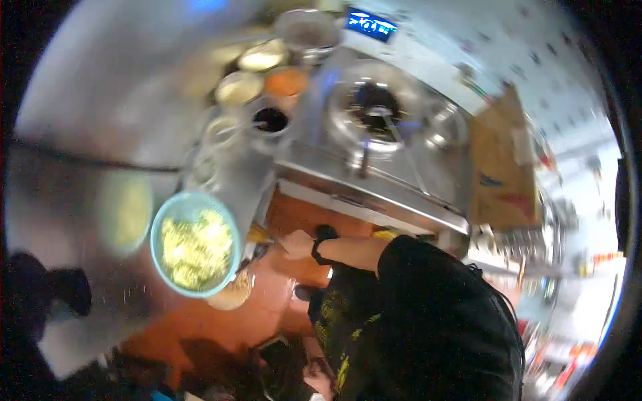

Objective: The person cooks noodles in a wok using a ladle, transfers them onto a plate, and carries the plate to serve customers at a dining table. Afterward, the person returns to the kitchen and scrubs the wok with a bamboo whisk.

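My right hand (297, 244), with a dark band at the wrist, reaches out from a black sleeve. Its fingers are curled around a short brown, brush-like thing (259, 234) whose kind is blurred. Close by, a light-blue colander (157, 250) holds shredded pale-green cabbage (195, 250). Under the colander's edge a round tan container (231, 299) partly shows. My left hand (318, 378) is low in the view beside the dark apron with yellow print; its fingers are too blurred to read.
A wok (341, 120) with dark contents and a ladle (394, 130) sits on the steel stove (441, 187). Bowls of orange food (286, 81) and dark sauce (270, 120) stand beside it. A cardboard sheet (501, 160) stands at the stove's right end. The floor (267, 281) is reddish.
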Available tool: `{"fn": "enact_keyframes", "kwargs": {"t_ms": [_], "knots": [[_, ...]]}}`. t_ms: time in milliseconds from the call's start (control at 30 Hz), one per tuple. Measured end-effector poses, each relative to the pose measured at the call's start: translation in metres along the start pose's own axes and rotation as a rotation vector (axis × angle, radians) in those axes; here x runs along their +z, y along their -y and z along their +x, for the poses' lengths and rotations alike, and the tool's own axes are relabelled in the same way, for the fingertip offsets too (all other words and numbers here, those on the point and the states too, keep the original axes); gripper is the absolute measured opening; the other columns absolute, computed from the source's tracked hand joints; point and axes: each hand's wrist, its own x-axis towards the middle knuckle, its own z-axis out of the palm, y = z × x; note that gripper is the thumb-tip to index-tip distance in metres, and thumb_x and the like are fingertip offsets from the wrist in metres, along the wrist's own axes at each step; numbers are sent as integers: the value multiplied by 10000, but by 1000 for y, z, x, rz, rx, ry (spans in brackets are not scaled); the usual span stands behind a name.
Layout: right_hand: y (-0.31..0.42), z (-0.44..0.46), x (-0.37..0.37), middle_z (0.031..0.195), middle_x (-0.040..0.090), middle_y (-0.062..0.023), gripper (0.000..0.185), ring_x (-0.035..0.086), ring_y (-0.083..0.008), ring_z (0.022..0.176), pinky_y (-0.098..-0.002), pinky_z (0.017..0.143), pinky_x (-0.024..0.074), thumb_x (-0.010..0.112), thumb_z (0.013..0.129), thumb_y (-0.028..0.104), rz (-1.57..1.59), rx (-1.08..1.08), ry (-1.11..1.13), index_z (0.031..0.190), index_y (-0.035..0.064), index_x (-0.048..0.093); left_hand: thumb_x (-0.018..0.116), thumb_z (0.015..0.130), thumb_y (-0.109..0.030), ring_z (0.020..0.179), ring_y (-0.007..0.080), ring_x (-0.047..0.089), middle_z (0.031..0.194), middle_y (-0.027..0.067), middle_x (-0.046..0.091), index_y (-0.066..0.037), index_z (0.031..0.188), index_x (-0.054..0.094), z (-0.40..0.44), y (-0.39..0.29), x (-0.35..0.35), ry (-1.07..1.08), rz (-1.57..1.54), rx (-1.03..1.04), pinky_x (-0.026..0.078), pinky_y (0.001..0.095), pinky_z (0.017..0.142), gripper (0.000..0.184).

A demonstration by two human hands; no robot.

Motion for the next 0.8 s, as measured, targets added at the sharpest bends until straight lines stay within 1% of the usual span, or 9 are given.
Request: {"fn": "enact_keyframes", "kwargs": {"t_ms": [67, 100, 200, 333, 400, 467, 600, 667, 800], "knots": [[-2, -100, -69, 874, 696, -260, 522, 683, -414, 819, -518, 741, 538, 624, 842, 392, 86, -66, -93, 1235, 50, 654, 592, 923, -117, 547, 224, 338, 579, 106, 441, 12, 611, 385, 86, -79, -56, 272, -12, -145, 312, 414, 522, 397], [-10, -140, -99, 994, 710, -234, 601, 691, -379, 905, -477, 791, 537, 623, 869, 440, 141, 7, 51, 1302, 22, 615, 618, 947, -137, 576, 160, 393, 586, 53, 448, 21, 623, 459, 118, -138, -71, 324, -191, -199, 341, 386, 534, 394], [-79, -230, -97, 1163, 692, -208, 602, 673, -326, 1054, -455, 874, 516, 620, 904, 488, 400, -4, -41, 1283, 20, 619, 610, 968, -142, 599, 110, 457, 621, 32, 545, 25, 704, 598, 195, -165, -59, 451, -254, -155, 372, 332, 544, 313], [-63, -412, -182, 1072, 674, -46, 491, 601, -146, 959, -317, 812, 485, 683, 946, 381, 949, 22, -75, 1288, 33, 628, 626, 980, -192, 632, 128, 522, 710, 68, 618, 30, 831, 629, 285, -231, -4, 808, -141, 254, 408, 314, 575, 267], [-55, -468, -186, 987, 630, 2, 416, 534, -85, 840, -241, 709, 440, 695, 952, 305, 1015, 189, -241, 1266, 42, 626, 640, 977, -203, 636, 132, 514, 711, 63, 602, 24, 860, 627, 311, -290, 44, 866, -126, 516, 413, 306, 588, 256], [-32, -516, -180, 916, 606, 14, 323, 528, -67, 762, -231, 629, 414, 672, 967, 272, 1232, 306, -661, 1205, 58, 632, 653, 971, -204, 694, 129, 569, 723, 74, 618, 23, 917, 652, 317, -360, 88, 953, 91, 753, 440, 294, 623, 233], [-60, -543, -169, 885, 565, 10, 244, 556, -82, 737, -239, 597, 416, 634, 981, 190, 1574, 378, -941, 1196, 82, 597, 674, 959, -205, 917, 164, 664, 986, 85, 671, 9, 1165, 626, 285, -496, 183, 1422, -172, 549, 537, 290, 831, 301], [-96, -533, -165, 892, 561, -7, 204, 580, -99, 743, -243, 593, 429, 622, 978, 148, 1648, 282, -1054, 1156, 71, 559, 669, 957, -177, 1016, 204, 658, 1160, 104, 632, 1, 1358, 500, 272, -534, 247, 1591, -298, 109, 557, 334, 893, 470], [-157, -506, -201, 845, 536, -10, 150, 545, -100, 663, -236, 556, 397, 604, 966, 107, 1733, 327, -1196, 1097, 59, 548, 619, 971, -159, 1134, 253, 619, 1316, 147, 553, -23, 1483, 317, 244, -566, 399, 1557, -447, -420, 558, 385, 895, 610]]}}
